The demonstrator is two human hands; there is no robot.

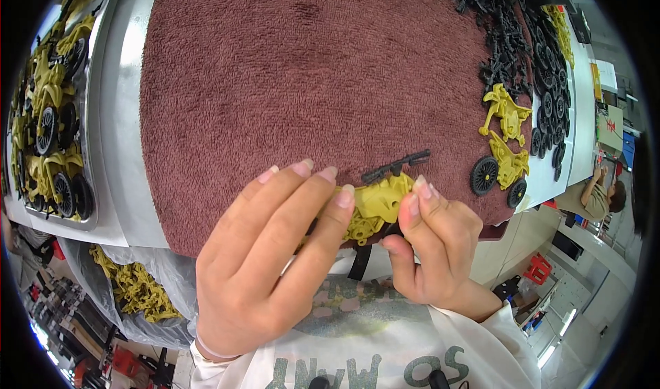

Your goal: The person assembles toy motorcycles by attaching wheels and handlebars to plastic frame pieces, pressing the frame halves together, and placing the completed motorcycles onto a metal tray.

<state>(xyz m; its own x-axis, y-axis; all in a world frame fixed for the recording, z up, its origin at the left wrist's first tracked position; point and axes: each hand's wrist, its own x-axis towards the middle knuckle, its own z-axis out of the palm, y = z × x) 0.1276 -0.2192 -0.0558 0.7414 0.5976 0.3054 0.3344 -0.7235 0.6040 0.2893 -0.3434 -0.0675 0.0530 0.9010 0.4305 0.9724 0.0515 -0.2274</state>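
Note:
In front of my chest, at the near edge of the towel, a yellow plastic toy motorcycle body (378,201) is held between both hands. My left hand (265,258) grips its left end, with the thumb in front and the fingers partly over it. From the right, my right hand (440,245) pinches the other end between thumb and fingertips. A slim black handlebar-like part (396,167) sits along the top of the body, tilted up to the right. My left fingers cover some of the body, so its left end is hidden.
A maroon towel (309,80) covers the table. To the right lie two yellow bodies (507,117), loose black wheels (485,175) and a heap of black parts (502,52). A metal tray (93,148) of wheeled yellow toys stands left; below it hangs a bag of yellow parts (141,289).

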